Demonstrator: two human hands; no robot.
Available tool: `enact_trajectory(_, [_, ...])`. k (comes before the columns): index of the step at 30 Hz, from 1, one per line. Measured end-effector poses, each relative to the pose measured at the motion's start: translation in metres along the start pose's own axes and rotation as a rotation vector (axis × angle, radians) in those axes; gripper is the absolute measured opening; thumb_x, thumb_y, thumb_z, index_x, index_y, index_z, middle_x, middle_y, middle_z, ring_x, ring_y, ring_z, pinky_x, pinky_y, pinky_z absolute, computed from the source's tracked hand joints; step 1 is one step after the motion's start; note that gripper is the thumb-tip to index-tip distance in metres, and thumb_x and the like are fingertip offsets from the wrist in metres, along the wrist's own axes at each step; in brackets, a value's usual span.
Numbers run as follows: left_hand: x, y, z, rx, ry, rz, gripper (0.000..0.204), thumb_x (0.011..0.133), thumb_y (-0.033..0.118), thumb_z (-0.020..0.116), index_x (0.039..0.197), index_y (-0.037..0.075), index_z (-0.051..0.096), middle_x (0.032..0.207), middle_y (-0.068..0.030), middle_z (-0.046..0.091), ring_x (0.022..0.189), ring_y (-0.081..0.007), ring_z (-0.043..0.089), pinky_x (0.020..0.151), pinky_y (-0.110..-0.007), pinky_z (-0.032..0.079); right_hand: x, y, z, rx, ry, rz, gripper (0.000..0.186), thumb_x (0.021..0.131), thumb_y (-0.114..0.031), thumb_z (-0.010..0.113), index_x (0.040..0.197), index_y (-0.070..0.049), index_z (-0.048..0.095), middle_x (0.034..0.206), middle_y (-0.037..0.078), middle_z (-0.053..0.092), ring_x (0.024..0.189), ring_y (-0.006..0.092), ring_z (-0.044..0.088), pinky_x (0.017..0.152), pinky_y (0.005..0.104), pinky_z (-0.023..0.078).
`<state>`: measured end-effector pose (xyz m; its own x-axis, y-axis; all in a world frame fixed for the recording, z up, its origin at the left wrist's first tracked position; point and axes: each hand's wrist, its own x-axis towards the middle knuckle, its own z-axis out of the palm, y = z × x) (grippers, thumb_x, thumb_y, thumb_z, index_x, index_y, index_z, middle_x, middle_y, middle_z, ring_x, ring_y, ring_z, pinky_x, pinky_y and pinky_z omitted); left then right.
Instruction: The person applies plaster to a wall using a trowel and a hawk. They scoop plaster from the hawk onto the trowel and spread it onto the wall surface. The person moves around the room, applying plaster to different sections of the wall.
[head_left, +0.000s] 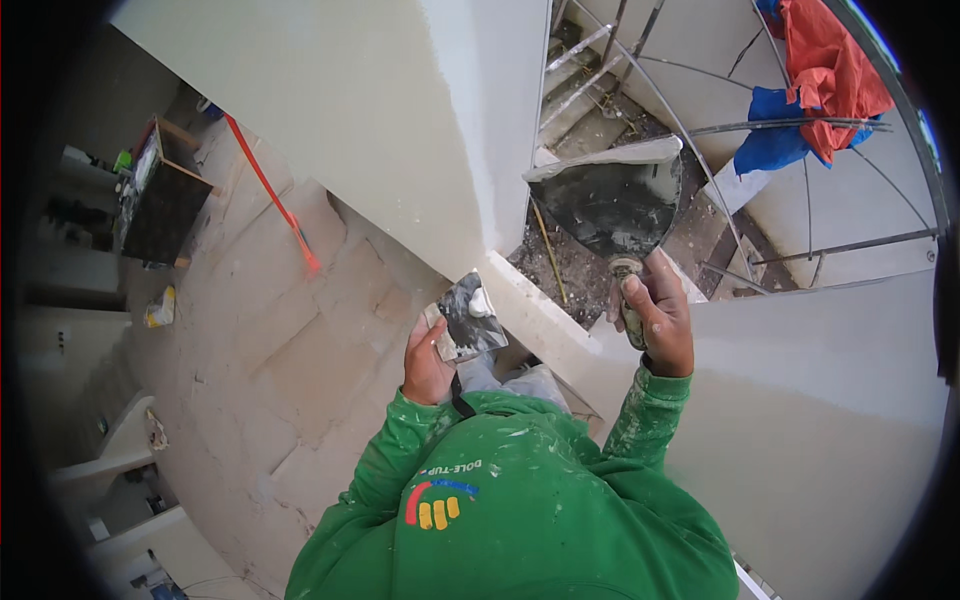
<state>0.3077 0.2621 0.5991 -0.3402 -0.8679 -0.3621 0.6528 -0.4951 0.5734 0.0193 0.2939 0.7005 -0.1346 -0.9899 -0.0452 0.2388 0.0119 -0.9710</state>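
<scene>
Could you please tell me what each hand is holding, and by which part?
The right hand grips the broad putty knife by its handle; the left hand holds the small flat blade by its pale left edge.

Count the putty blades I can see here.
2. The wide blade is in the right hand, with white paste along its far edge; the smaller blade is in the left hand. Others may be hidden.
</scene>
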Motion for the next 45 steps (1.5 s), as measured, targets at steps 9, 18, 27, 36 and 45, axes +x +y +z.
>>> enact_trajectory(9, [-0.019, 0.067, 0.08, 0.016, -0.287, -0.148, 0.041, 0.099, 0.012, 0.037, 0.137, -0.004, 0.035, 0.131, -0.0156, 0.053, 0.117, -0.0261, 0.057, 0.098, -0.042, 0.048, -0.035, 0.007, 0.049, -0.677, -0.017, -0.707, 0.048, 0.074, 0.008, 0.066, 0.118, -0.01, 0.064, 0.127, 0.014, 0.056, 0.109, 0.0293, 0.059, 0.076, 0.0354, 0.054])
enact_trajectory(18, [-0.037, 0.115, 0.084, 0.017, -0.448, -0.179, 0.043, 0.096, 0.009, 0.046, 0.135, -0.002, 0.035, 0.13, -0.0166, 0.051, 0.118, -0.0243, 0.054, 0.1, -0.038, 0.045, -0.078, 0.003, 0.049, -1.227, -0.046, -0.608, 0.047, 0.071, 0.009, 0.065, 0.109, -0.018, 0.07, 0.124, 0.01, 0.058, 0.093, 0.0291, 0.066, 0.073, 0.0367, 0.057])
enact_trajectory(27, [-0.03, 0.139, 0.048, 0.12, -0.378, 0.78, 0.04, 0.099, 0.018, 0.047, 0.13, -0.001, 0.029, 0.12, -0.0136, 0.046, 0.111, -0.0195, 0.047, 0.097, -0.035, 0.042, -0.138, 0.022, 0.193, 0.266, 0.366, -0.202, 0.046, 0.098, -0.03, 0.045, 0.122, 0.009, 0.039, 0.073, 0.02, 0.059, 0.037, 0.015, 0.048, 0.034, 0.0257, 0.043])
enact_trajectory(36, [0.003, 0.143, -0.04, 1.088, -1.123, 0.596, 0.031, 0.101, 0.017, 0.039, 0.126, -0.002, 0.04, 0.122, -0.0117, 0.052, 0.11, -0.0156, 0.051, 0.095, -0.031, 0.042, -0.151, 0.0, 0.21, -0.059, 0.193, -0.181, 0.039, 0.096, -0.022, 0.049, 0.121, 0.007, 0.047, 0.086, 0.019, 0.065, 0.048, 0.0151, 0.054, 0.046, 0.0253, 0.044])
enact_trajectory(45, [-0.03, 0.142, 0.03, 0.103, -0.405, -0.284, 0.039, 0.1, 0.012, 0.042, 0.136, -0.001, 0.036, 0.129, -0.0105, 0.053, 0.118, -0.0197, 0.053, 0.101, -0.033, 0.042, -0.094, 0.048, 0.124, -1.25, -0.005, -0.623, 0.054, 0.067, 0.004, 0.068, 0.115, -0.022, 0.068, 0.096, 0.009, 0.062, 0.077, 0.027, 0.061, 0.066, 0.0365, 0.051])
